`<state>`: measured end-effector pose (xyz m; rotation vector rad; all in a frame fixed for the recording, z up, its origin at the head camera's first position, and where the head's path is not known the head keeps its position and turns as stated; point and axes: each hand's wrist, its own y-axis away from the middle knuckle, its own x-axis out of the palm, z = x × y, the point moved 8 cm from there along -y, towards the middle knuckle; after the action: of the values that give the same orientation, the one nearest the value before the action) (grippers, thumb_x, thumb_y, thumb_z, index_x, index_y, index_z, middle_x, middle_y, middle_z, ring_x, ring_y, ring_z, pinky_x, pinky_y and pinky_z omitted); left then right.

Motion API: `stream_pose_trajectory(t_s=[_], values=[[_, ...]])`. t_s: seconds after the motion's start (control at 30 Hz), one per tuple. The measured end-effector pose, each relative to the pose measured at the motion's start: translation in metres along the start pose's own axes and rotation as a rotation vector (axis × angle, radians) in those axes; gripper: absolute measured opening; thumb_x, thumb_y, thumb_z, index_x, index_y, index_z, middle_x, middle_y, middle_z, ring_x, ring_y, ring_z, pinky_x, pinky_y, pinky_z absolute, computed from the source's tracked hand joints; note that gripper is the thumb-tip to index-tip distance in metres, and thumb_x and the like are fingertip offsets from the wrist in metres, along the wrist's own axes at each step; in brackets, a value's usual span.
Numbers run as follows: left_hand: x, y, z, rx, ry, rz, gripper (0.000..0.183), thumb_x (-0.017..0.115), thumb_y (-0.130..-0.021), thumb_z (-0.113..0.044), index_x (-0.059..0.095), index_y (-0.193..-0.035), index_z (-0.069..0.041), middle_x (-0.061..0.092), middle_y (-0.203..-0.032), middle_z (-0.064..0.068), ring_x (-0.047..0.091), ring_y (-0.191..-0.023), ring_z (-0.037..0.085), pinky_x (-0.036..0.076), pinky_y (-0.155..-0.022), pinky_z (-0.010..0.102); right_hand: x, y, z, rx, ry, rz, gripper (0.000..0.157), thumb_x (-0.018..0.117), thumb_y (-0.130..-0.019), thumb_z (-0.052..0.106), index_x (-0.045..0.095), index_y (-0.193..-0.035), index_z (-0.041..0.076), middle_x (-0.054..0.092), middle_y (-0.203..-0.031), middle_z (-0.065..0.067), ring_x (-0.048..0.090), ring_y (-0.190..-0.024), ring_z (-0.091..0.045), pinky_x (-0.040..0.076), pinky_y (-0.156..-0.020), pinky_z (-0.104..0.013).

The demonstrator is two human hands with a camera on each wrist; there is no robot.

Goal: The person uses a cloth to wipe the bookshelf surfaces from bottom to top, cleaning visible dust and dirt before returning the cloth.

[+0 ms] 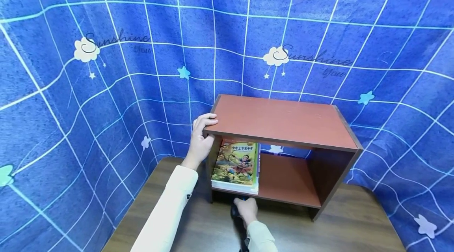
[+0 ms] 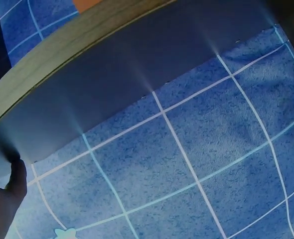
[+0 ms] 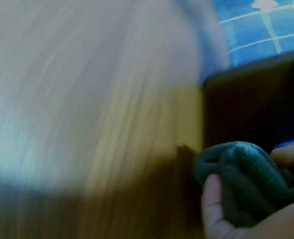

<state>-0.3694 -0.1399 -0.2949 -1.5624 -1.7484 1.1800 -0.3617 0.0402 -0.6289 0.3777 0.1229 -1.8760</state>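
A small brown shelf unit (image 1: 280, 120) with a reddish top stands on the wooden table. My left hand (image 1: 201, 143) grips its top left corner, fingers over the top and thumb lower down. In the left wrist view, that thumb (image 2: 17, 179) lies against the shelf's dark panel (image 2: 112, 84). My right hand (image 1: 247, 209) is low at the front, just below the books' compartment. It holds a bunched dark grey-green cloth (image 3: 244, 174) between thumb and fingers, at the gap under the lower board. The cloth's far side is hidden by the hand.
Several books (image 1: 235, 165) lie stacked in the shelf's left part, a colourful cover on top. The lower board (image 1: 289, 181) extends to their right. Wooden table (image 1: 354, 216) surrounds the shelf. A blue grid-patterned curtain (image 1: 227, 27) hangs behind and at both sides.
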Motion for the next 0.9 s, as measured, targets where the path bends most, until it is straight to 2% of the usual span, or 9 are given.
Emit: stream_pose_trajectory(t_s=[0.1,0.17,0.27,0.4,0.5,0.6,0.7,0.77,0.9], values=[[0.002,0.001,0.000,-0.012,0.001,0.000,0.037,0.052,-0.073,0.023,0.062,-0.102,0.004,0.052,-0.122,0.025,0.037,-0.118,0.040,0.030,-0.098,0.044,0.033,0.004,0.004,0.071,-0.271,0.115,0.028,0.069,-0.067,0.011,0.056,-0.085,-0.006,0.059,-0.076,-0.012,0.060,-0.059,-0.021,0.053,-0.056,-0.035],[0.004,0.001,0.000,-0.017,0.001,0.003,0.037,0.052,-0.074,0.023,0.062,-0.103,0.004,0.052,-0.123,0.024,0.037,-0.118,0.039,0.030,-0.098,0.046,0.053,0.008,0.011,0.040,-0.321,0.187,0.032,0.070,-0.067,0.009,0.056,-0.091,-0.007,0.060,-0.082,-0.012,0.061,-0.065,-0.020,0.053,-0.061,-0.034],[0.006,0.002,0.001,-0.031,0.005,0.010,0.036,0.052,-0.076,0.023,0.061,-0.105,0.003,0.051,-0.124,0.022,0.037,-0.117,0.037,0.030,-0.096,0.046,0.074,0.013,0.019,-0.062,-0.224,0.213,0.042,0.074,-0.069,0.014,0.057,-0.100,-0.008,0.062,-0.091,-0.013,0.060,-0.079,-0.023,0.050,-0.072,-0.036],[0.008,0.004,0.002,-0.043,0.007,-0.003,0.036,0.052,-0.076,0.023,0.061,-0.105,0.003,0.051,-0.124,0.021,0.038,-0.116,0.034,0.032,-0.095,0.044,0.084,0.014,0.021,-0.173,-0.012,0.116,0.058,0.080,-0.068,0.028,0.058,-0.108,-0.008,0.063,-0.099,-0.018,0.059,-0.094,-0.032,0.047,-0.083,-0.044],[0.008,0.005,0.001,-0.037,0.011,-0.025,0.037,0.051,-0.074,0.023,0.061,-0.103,0.004,0.052,-0.122,0.022,0.039,-0.115,0.034,0.032,-0.094,0.043,0.087,0.011,0.019,-0.220,0.094,0.066,0.061,0.082,-0.065,0.034,0.061,-0.104,-0.007,0.064,-0.094,-0.019,0.059,-0.093,-0.035,0.047,-0.082,-0.046],[0.008,0.006,0.001,-0.030,0.016,-0.042,0.036,0.052,-0.074,0.024,0.061,-0.103,0.004,0.053,-0.121,0.022,0.039,-0.114,0.035,0.032,-0.095,0.043,0.094,0.007,0.017,-0.247,0.093,0.118,0.052,0.081,-0.067,0.032,0.062,-0.096,-0.007,0.064,-0.086,-0.015,0.060,-0.085,-0.030,0.049,-0.078,-0.043],[0.008,0.005,0.002,-0.024,0.018,-0.046,0.035,0.052,-0.075,0.023,0.061,-0.103,0.004,0.053,-0.121,0.022,0.039,-0.114,0.035,0.032,-0.094,0.043,0.101,0.004,0.015,-0.249,0.035,0.187,0.031,0.076,-0.072,0.020,0.061,-0.083,-0.005,0.061,-0.077,-0.009,0.057,-0.073,-0.021,0.049,-0.070,-0.037],[0.008,0.005,0.003,-0.019,0.018,-0.046,0.035,0.052,-0.075,0.023,0.061,-0.103,0.004,0.053,-0.121,0.022,0.039,-0.114,0.035,0.032,-0.094,0.043,0.103,0.003,0.014,-0.239,0.000,0.203,0.017,0.070,-0.071,0.011,0.058,-0.073,-0.001,0.056,-0.070,-0.005,0.051,-0.065,-0.018,0.047,-0.063,-0.034],[0.005,0.005,0.007,-0.024,0.027,-0.059,0.033,0.054,-0.076,0.022,0.062,-0.102,0.004,0.053,-0.120,0.021,0.039,-0.114,0.033,0.032,-0.094,0.043,0.108,0.005,0.014,-0.200,-0.087,0.220,0.009,0.060,-0.066,0.001,0.052,-0.066,0.005,0.048,-0.066,-0.002,0.044,-0.061,-0.017,0.041,-0.057,-0.031]])
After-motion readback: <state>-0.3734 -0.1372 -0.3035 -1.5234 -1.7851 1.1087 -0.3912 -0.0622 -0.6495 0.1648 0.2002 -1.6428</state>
